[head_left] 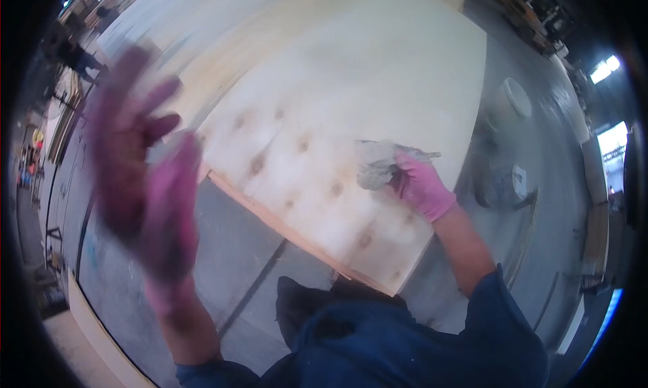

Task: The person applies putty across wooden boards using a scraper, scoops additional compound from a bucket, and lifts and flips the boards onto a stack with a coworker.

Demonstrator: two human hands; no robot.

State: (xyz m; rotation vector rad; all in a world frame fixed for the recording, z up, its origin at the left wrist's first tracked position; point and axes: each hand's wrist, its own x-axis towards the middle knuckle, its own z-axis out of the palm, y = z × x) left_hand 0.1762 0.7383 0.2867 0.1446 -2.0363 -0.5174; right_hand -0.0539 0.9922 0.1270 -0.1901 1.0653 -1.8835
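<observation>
My left hand (152, 172), in a stained pink glove, is raised at the left, blurred by motion, with its fingers apart and nothing in it. My right hand (426, 187), in a pink glove, grips a putty knife (375, 164) caked with grey filler. The tool is over the lower right part of a pale plywood sheet (351, 98), close to its surface; I cannot tell whether it touches. Several brown knots and patches mark the near part of the sheet. The fingers partly hide the tool's handle.
A whitish bucket (517, 99) stands on the grey floor to the right, with another blurred container (518, 180) nearer me. The sheet's near edge (270, 220) runs just ahead of my body. Another person (79, 56) is at the far left.
</observation>
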